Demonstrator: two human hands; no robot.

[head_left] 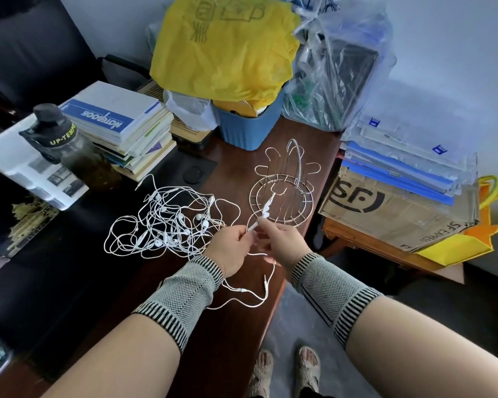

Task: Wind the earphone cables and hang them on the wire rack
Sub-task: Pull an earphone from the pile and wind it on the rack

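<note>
1. We judge the task barely begun: nothing hangs on the wire rack (282, 185), whose hooks stand bare, and no earphone set shows as a wound bundle.
2. Our left hand (232, 247) and right hand (282, 242) meet just in front of the rack, near the worktop's right edge. The fingers of both pinch one earphone cable (253, 225) between them; its white earbuds stick up over the rack's round base, while the rest of that cable trails down past our wrists and loops over the worktop's near edge.
3. Still to do, as we see it: wind this cable into a coil, hang it on a hook, then repeat for the others.
4. The others lie in a tangled pile of earphones (167, 222) in the middle of the worktop, just left of our hands. Several sets look knotted through one another, so we expect pulling one free to drag its neighbours.
5. Toward the worktop's far edge stand a blue bin (247, 126) with a yellow bag (222, 47) on top and a clear plastic bag (339, 67) beside it. A stack of books (121, 124) and a dark bottle (66, 145) sit at the far left.
6. Off the right edge, a cardboard box (391, 214) carries folders. None of this blocks the rack; only the tangle stands in our way.
</note>
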